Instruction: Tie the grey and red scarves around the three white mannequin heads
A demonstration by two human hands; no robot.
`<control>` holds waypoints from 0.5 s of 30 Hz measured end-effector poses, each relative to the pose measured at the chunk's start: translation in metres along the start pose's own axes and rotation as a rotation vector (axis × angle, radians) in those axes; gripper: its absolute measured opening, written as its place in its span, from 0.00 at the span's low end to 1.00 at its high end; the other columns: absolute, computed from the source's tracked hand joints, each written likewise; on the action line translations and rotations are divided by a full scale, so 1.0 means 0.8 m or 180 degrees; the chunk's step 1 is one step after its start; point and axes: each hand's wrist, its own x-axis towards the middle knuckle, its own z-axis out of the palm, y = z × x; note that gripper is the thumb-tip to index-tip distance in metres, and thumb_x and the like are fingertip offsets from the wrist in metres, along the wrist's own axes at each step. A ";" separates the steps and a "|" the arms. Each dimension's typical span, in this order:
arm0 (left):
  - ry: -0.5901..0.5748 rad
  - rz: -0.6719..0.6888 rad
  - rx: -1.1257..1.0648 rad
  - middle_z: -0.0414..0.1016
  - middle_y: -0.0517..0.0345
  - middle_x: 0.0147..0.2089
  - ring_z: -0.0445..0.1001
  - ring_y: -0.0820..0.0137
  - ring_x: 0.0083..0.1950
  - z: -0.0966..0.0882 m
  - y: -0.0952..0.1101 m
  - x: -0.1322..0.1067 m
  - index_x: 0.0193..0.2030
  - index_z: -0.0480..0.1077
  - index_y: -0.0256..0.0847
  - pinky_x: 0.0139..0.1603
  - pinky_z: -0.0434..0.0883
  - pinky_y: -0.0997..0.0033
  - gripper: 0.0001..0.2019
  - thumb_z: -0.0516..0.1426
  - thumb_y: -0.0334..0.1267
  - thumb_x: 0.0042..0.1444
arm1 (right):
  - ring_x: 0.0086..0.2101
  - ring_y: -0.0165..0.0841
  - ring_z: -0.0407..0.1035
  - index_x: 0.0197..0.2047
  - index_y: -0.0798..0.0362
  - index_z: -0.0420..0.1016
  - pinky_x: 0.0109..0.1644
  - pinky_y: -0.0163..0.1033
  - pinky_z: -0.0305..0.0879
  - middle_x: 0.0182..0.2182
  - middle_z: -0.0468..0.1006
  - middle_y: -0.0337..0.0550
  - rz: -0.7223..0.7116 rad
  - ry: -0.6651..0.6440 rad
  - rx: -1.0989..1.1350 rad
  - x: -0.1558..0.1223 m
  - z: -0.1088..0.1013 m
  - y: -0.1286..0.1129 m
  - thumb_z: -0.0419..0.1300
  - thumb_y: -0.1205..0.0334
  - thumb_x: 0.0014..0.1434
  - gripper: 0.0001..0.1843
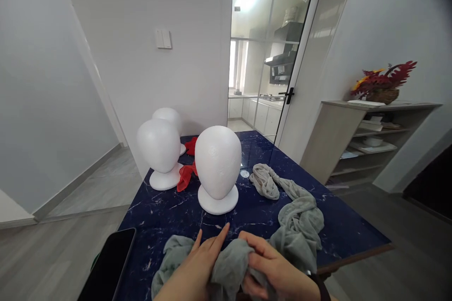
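A long grey-green scarf [298,218] lies crumpled across the dark blue marble table [169,211], trailing from the middle right down to the near edge. My right hand [273,268] is closed on a bunch of the scarf at the near edge. My left hand [197,265] rests on the same bunch with its fingers stretched out, pressing the cloth. Just beyond my hands stands a white foam mannequin head [218,164] on its round base.
Two more white foam heads [160,148] stand at the back left, with a red cloth [186,174] between them. A black phone [111,263] lies at the near left corner. A shelf unit [367,138] with a flower basket stands right; a glass door behind.
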 end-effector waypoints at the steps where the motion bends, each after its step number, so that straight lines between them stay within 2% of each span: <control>1: -0.0044 -0.0038 0.0013 0.66 0.51 0.61 0.64 0.62 0.62 -0.009 0.001 -0.004 0.68 0.49 0.46 0.68 0.44 0.48 0.37 0.52 0.31 0.50 | 0.11 0.19 0.45 0.47 0.48 0.66 0.20 0.27 0.52 0.12 0.55 0.24 -0.0063 -0.0107 0.0456 -0.002 -0.006 -0.003 0.58 0.45 0.56 0.20; 3: 0.0033 -0.0046 -0.0036 0.69 0.54 0.59 0.67 0.63 0.59 -0.031 -0.005 -0.018 0.64 0.58 0.49 0.66 0.52 0.55 0.34 0.52 0.28 0.47 | 0.09 0.17 0.38 0.50 0.44 0.67 0.18 0.26 0.50 0.10 0.50 0.21 -0.0240 -0.0198 0.1004 -0.008 -0.024 -0.008 0.61 0.46 0.55 0.22; 6: 0.0408 -0.0145 -0.0120 0.74 0.55 0.52 0.71 0.62 0.54 -0.068 -0.032 -0.045 0.55 0.70 0.50 0.58 0.65 0.62 0.26 0.51 0.29 0.47 | 0.09 0.15 0.33 0.48 0.41 0.70 0.16 0.24 0.44 0.12 0.50 0.22 -0.0514 -0.0076 0.1300 -0.017 -0.052 -0.022 0.63 0.48 0.52 0.20; 8: 0.0903 -0.0297 -0.0039 0.74 0.54 0.51 0.72 0.61 0.53 -0.089 -0.062 -0.064 0.52 0.72 0.49 0.55 0.67 0.62 0.23 0.53 0.32 0.49 | 0.10 0.13 0.33 0.41 0.44 0.72 0.15 0.24 0.42 0.14 0.53 0.23 -0.0573 0.0125 0.1323 -0.022 -0.065 -0.033 0.63 0.48 0.53 0.15; 9: 0.1278 -0.0384 0.0033 0.74 0.54 0.51 0.72 0.60 0.53 -0.097 -0.078 -0.073 0.50 0.73 0.49 0.55 0.68 0.61 0.20 0.54 0.35 0.49 | 0.10 0.13 0.33 0.38 0.47 0.73 0.15 0.24 0.42 0.14 0.54 0.24 -0.0587 0.0233 0.1308 -0.024 -0.070 -0.037 0.63 0.49 0.53 0.13; 12: 0.2470 -0.0793 0.0119 0.72 0.54 0.52 0.71 0.55 0.53 -0.107 -0.112 -0.096 0.48 0.74 0.50 0.55 0.68 0.53 0.18 0.57 0.46 0.49 | 0.11 0.14 0.33 0.33 0.52 0.70 0.16 0.25 0.41 0.12 0.53 0.24 -0.0624 0.0544 0.1130 -0.026 -0.077 -0.045 0.61 0.48 0.54 0.16; 14: 0.2816 -0.0798 -0.0170 0.70 0.55 0.55 0.68 0.55 0.57 -0.102 -0.110 -0.102 0.52 0.70 0.51 0.58 0.66 0.51 0.22 0.58 0.49 0.49 | 0.11 0.15 0.34 0.37 0.53 0.69 0.17 0.25 0.41 0.12 0.54 0.24 -0.0465 0.0560 0.0813 -0.022 -0.073 -0.050 0.60 0.46 0.54 0.18; 15: 0.2785 -0.0630 -0.0435 0.68 0.55 0.58 0.66 0.55 0.59 -0.097 -0.099 -0.100 0.55 0.67 0.53 0.59 0.64 0.51 0.25 0.58 0.49 0.49 | 0.11 0.15 0.37 0.40 0.53 0.69 0.17 0.26 0.42 0.13 0.57 0.25 -0.0290 0.0487 0.0555 -0.018 -0.068 -0.053 0.60 0.46 0.54 0.19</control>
